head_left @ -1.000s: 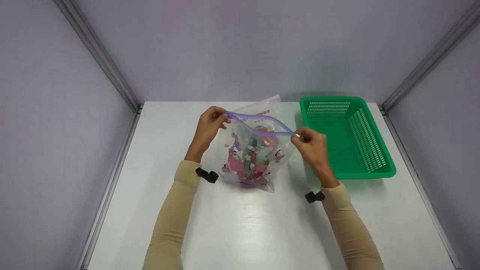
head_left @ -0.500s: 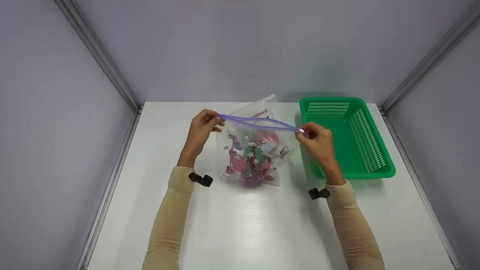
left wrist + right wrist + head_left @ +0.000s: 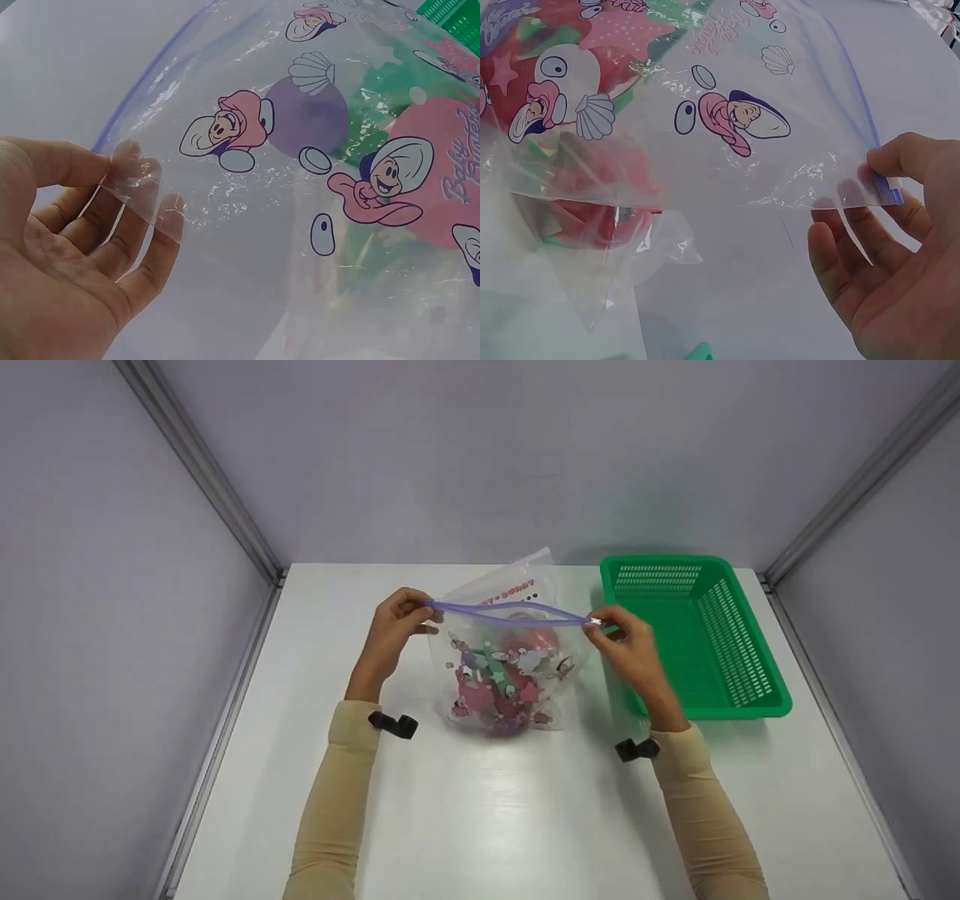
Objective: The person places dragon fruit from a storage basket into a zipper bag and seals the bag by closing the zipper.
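A clear zip bag (image 3: 551,667) with printed pink cartoon shells stands on the table, its purple zip strip (image 3: 525,622) at the top slightly parted in the middle. Red and green things show inside it; their kind is blurred by the plastic. My left hand (image 3: 390,622) pinches the left end of the strip; in the left wrist view its thumb (image 3: 67,161) lies on the bag's top corner, fingers behind the film. With thumb and forefinger my right hand (image 3: 630,649) pinches the right end, at the small white slider (image 3: 595,621).
A green plastic basket (image 3: 776,709) with slotted sides stands right of the bag, close to my right hand. Grey walls surround the white table (image 3: 450,825) at the back and both sides.
My left hand has moved left and a little toward me with the strip's end. The right hand shifted slightly right. The bag's mouth has narrowed, and the strip is drawn straighter.
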`<state>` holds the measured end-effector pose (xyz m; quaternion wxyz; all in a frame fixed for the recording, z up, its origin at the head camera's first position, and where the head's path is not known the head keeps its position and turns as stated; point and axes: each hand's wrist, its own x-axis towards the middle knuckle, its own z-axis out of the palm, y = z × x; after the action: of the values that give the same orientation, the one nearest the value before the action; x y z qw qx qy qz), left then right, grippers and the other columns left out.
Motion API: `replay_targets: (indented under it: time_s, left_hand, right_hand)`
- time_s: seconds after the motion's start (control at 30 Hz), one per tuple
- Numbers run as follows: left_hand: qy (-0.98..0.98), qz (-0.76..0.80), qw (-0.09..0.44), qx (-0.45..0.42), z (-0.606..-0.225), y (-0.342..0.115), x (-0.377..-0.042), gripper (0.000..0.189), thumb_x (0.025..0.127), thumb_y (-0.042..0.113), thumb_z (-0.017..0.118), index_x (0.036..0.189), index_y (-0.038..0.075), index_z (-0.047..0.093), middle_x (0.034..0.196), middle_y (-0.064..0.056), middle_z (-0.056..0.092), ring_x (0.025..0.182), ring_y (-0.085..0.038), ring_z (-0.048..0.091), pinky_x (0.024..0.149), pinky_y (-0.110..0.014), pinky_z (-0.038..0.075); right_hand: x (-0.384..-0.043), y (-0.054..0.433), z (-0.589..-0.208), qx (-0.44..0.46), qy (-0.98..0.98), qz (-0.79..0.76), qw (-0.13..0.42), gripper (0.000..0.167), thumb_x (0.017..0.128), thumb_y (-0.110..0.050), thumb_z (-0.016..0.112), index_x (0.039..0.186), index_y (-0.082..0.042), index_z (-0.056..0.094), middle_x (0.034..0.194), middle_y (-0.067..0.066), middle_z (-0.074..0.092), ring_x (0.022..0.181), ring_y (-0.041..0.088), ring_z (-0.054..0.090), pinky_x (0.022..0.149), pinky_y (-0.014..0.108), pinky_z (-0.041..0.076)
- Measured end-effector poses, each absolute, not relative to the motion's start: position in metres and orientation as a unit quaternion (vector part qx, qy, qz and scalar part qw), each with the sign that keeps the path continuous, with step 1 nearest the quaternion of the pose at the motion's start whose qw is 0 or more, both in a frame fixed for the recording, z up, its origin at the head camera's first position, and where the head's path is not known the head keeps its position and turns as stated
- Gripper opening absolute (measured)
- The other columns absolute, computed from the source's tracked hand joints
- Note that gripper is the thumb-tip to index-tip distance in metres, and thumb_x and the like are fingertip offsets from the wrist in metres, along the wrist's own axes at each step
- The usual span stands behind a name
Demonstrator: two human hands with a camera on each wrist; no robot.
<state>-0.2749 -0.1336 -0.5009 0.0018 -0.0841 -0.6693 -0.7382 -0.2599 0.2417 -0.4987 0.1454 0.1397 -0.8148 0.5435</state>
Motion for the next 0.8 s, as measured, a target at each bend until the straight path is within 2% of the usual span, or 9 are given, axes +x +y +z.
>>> replay_targets:
  time_s: [0.1, 0.27, 0.43, 0.57, 0.8]
  left_hand:
    - [-0.674, -0.734, 0.000, -0.081, -0.503, -0.135, -0.274, 0.017, 0.105, 0.005, 0.061, 0.120, -0.003, 0.063, 0.101, -0.005, 0.072, 0.097, -0.019, 0.073, 0.087, -0.037, 0.064]
    - [-0.676, -0.733, -0.004, -0.078, -0.505, -0.137, -0.273, 0.017, 0.105, 0.004, 0.060, 0.121, -0.003, 0.063, 0.102, -0.006, 0.072, 0.098, -0.019, 0.072, 0.088, -0.035, 0.063]
    - [-0.679, -0.730, -0.008, -0.078, -0.505, -0.139, -0.273, 0.019, 0.105, 0.003, 0.059, 0.122, -0.004, 0.063, 0.104, -0.006, 0.072, 0.098, -0.019, 0.072, 0.088, -0.035, 0.063]
    - [-0.677, -0.731, -0.011, -0.082, -0.506, -0.140, -0.273, 0.017, 0.105, 0.003, 0.058, 0.121, -0.001, 0.064, 0.104, -0.004, 0.071, 0.098, -0.018, 0.072, 0.089, -0.034, 0.063]
    - [-0.694, -0.713, -0.014, -0.097, -0.502, -0.140, -0.272, 0.023, 0.103, 0.001, 0.054, 0.123, -0.002, 0.064, 0.113, -0.008, 0.069, 0.105, -0.020, 0.069, 0.093, -0.034, 0.061]
  right_hand:
    - [-0.258, 0.240, -0.498, 0.144, -0.810, 0.556, 0.118, 0.011, 0.102, -0.004, 0.071, 0.109, 0.004, 0.073, 0.100, 0.021, 0.073, 0.081, 0.004, 0.063, 0.069, 0.015, 0.053]
    - [-0.248, 0.232, -0.485, 0.148, -0.796, 0.579, 0.100, 0.016, 0.102, 0.001, 0.067, 0.114, 0.011, 0.069, 0.101, 0.028, 0.071, 0.080, 0.000, 0.064, 0.069, 0.017, 0.056]
    - [-0.257, 0.239, -0.506, 0.137, -0.792, 0.589, 0.087, 0.018, 0.102, 0.001, 0.068, 0.117, 0.011, 0.068, 0.104, 0.023, 0.073, 0.083, 0.002, 0.067, 0.071, 0.021, 0.059]
    - [-0.260, 0.243, -0.517, 0.130, -0.788, 0.595, 0.086, 0.018, 0.100, 0.000, 0.071, 0.116, 0.007, 0.070, 0.105, 0.017, 0.075, 0.084, 0.005, 0.069, 0.072, 0.023, 0.061]
    - [-0.256, 0.243, -0.519, 0.132, -0.755, 0.635, 0.096, 0.012, 0.099, 0.002, 0.071, 0.109, 0.010, 0.071, 0.100, 0.018, 0.077, 0.083, 0.011, 0.071, 0.072, 0.023, 0.060]
